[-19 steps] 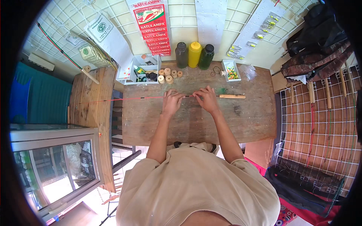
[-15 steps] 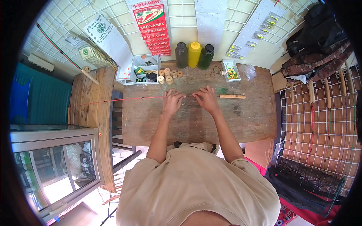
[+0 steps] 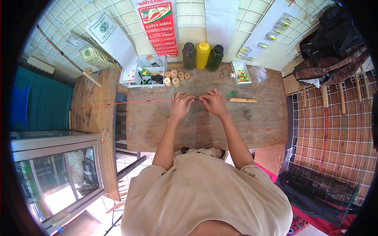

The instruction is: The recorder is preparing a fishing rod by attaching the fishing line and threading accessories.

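Observation:
A thin red fishing rod (image 3: 134,102) with black bands lies crosswise over the wooden table, its wooden handle (image 3: 243,100) pointing right. My left hand (image 3: 181,105) pinches the rod's shaft left of the handle, fingertips pressed together. Close beside it, my right hand (image 3: 214,103) pinches the same shaft near a small dark band between the two hands. Whatever fine thread or fitting lies under the fingertips is too small to make out. The rod's thin end reaches left past the table's edge.
Behind my hands stand several wooden spools (image 3: 175,76), a white tray (image 3: 136,84) of small supplies, three bottles (image 3: 202,57) and a white box (image 3: 242,82) of colourful floats. Another rod (image 3: 92,78) leans at the left. More rods hang on the wire rack (image 3: 311,129) at right.
The fingertips of both hands have shifted slightly at the dark band. My hands and the rod otherwise stay in nearly the same place.

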A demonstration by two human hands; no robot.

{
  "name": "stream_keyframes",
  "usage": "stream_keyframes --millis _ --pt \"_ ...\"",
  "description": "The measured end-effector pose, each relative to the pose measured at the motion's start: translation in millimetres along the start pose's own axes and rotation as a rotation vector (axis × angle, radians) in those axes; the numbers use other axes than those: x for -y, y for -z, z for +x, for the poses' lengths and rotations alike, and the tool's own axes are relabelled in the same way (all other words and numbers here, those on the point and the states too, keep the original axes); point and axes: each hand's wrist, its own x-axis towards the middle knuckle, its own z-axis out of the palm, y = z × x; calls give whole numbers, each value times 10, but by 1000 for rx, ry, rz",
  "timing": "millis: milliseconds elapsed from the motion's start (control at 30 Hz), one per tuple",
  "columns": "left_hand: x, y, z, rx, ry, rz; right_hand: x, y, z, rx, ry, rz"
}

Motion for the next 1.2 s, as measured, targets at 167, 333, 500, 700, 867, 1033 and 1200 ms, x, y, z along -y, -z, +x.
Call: stream_keyframes --millis 167,333,500,700,867,1033,1200 --pt "-20 -19 -1 -4 12 -30 19 -58 0 -6 -1 19" --pt "25 -47 -13 27 -41 -30 11 -108 -22 20 0 43" --pt "49 -77 -56 99 -29 -71 -54 -193 -81 37 -28 54" --pt "122 -154 -92 159 -21 -154 -57 -239 -148 75 -52 42" --pt "169 -210 -64 151 -16 -227 -68 -227 -156 69 -77 70" --pt "199 -250 -48 117 -1 -195 -117 -230 -154 29 -59 97" --pt "232 -285 -54 101 -25 -175 -123 -249 -158 15 -47 125"
